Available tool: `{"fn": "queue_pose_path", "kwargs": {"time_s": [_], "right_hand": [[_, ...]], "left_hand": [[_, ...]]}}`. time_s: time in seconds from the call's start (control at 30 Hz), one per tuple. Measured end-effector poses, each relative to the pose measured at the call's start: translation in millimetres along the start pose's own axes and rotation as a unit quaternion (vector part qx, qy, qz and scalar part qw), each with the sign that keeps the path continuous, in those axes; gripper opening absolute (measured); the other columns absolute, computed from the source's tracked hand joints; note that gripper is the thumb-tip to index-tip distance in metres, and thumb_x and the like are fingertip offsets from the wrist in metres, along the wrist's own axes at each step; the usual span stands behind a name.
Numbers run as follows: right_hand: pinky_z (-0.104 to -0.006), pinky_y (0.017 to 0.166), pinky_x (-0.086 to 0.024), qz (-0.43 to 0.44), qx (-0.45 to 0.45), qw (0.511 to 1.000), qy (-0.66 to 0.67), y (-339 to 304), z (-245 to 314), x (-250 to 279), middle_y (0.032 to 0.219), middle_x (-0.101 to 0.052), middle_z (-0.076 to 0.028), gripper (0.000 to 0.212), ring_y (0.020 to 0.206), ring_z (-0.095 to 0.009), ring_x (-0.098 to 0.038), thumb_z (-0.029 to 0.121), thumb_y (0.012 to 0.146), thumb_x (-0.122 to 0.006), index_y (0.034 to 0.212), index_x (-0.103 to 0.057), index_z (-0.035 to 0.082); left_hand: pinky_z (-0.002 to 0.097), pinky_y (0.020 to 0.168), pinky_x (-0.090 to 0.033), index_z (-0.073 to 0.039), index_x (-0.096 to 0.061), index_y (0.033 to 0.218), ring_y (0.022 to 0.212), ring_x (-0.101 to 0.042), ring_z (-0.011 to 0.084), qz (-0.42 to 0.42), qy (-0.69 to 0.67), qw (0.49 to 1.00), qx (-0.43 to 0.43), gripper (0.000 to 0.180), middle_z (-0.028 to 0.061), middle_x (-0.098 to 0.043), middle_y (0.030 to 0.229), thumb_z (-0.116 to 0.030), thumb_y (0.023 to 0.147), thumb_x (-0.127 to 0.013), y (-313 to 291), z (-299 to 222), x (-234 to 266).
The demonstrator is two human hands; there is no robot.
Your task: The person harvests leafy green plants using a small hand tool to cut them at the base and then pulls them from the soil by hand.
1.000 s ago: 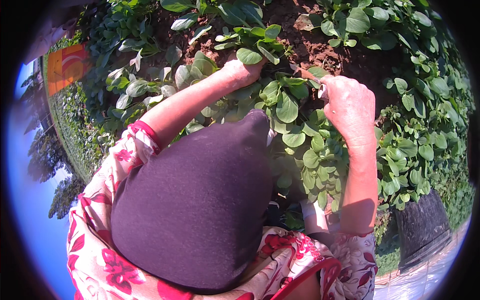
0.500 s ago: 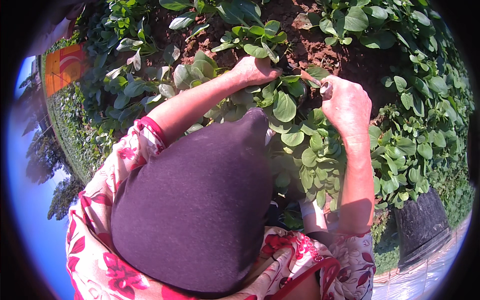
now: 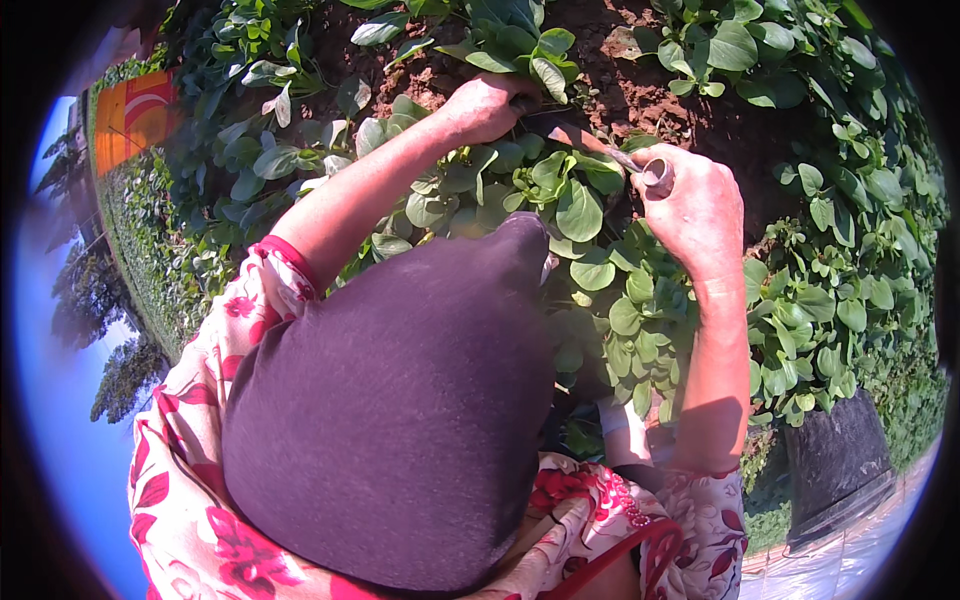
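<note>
My right hand (image 3: pixel 692 210) is closed around the round, hollow-ended handle (image 3: pixel 657 174) of a knife. Its brownish blade (image 3: pixel 572 136) points left, the tip close to my left hand. My left hand (image 3: pixel 492 106) is closed at the base of a leafy green plant (image 3: pixel 520 45), whose leaves spread beyond the fingers. What lies inside the left fingers is partly hidden. Just below the blade, another leafy green (image 3: pixel 578 210) grows with broad rounded leaves.
Reddish-brown soil (image 3: pixel 640 100) shows between the plants. Dense greens (image 3: pixel 825 290) cover the right side. A large dark purple cloth-covered shape (image 3: pixel 390 410) blocks the lower middle. A black container-like object (image 3: pixel 840 455) stands at lower right, an orange panel (image 3: pixel 133 120) at far left.
My left hand has moved up and to the left, away from the right hand. More of the blade shows now. The right hand has barely moved.
</note>
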State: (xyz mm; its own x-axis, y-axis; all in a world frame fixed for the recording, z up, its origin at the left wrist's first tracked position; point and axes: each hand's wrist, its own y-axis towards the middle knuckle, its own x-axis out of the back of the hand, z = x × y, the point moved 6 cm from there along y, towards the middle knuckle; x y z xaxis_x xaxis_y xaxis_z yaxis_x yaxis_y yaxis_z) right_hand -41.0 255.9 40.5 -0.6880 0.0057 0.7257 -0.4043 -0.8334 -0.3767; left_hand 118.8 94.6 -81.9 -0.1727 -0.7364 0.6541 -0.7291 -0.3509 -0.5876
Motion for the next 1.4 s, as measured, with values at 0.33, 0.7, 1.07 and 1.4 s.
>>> {"fn": "queue_pose_path", "kwargs": {"time_s": [0.33,0.7,1.07,1.4], "right_hand": [[-0.041,0.058,-0.052,0.061,0.179,0.976,-0.109,1,35,-26,0.065,-0.064,-0.013,0.006,0.064,-0.031,-0.066,0.014,0.069,-0.068,0.072,-0.068,0.009],[-0.037,0.056,-0.052,0.021,0.242,0.96,-0.139,3,47,-38,0.068,-0.064,-0.008,0.005,0.065,-0.025,-0.067,0.015,0.072,-0.066,0.074,-0.066,0.011],[-0.037,0.058,-0.053,0.041,0.308,0.943,-0.116,16,54,-43,0.067,-0.065,-0.009,0.005,0.066,-0.026,-0.067,0.014,0.069,-0.066,0.068,-0.067,0.009],[-0.0423,0.067,-0.052,0.11,0.277,0.949,-0.107,51,45,-68,0.075,-0.066,-0.009,0.014,0.078,-0.03,-0.066,0.006,0.066,-0.066,0.08,-0.065,0.009]], "left_hand": [[0.0413,0.073,-0.055,-0.007,-0.065,0.096,0.088,-0.066,0.0313,0.075,0.121,0.99,0.005,0.022,0.014,-0.068,0.095,-0.007,0.077,-0.055,-28,5,3],[0.0387,0.062,-0.056,-0.004,-0.068,0.083,0.072,-0.07,0.0277,0.099,0.259,0.959,0.054,0.013,0.0132,-0.069,0.078,-0.012,0.075,-0.063,-71,-26,-23],[0.0378,0.058,-0.056,-0.004,-0.069,0.076,0.069,-0.071,0.0294,0.088,0.268,0.951,0.123,0.014,0.0147,-0.069,0.072,-0.016,0.076,-0.062,-79,-3,-27],[0.0407,0.06,-0.056,-0.004,-0.069,0.075,0.074,-0.071,0.0288,0.024,0.222,0.953,0.203,0.013,0.0171,-0.07,0.078,-0.015,0.075,-0.062,-81,43,-28]]}}
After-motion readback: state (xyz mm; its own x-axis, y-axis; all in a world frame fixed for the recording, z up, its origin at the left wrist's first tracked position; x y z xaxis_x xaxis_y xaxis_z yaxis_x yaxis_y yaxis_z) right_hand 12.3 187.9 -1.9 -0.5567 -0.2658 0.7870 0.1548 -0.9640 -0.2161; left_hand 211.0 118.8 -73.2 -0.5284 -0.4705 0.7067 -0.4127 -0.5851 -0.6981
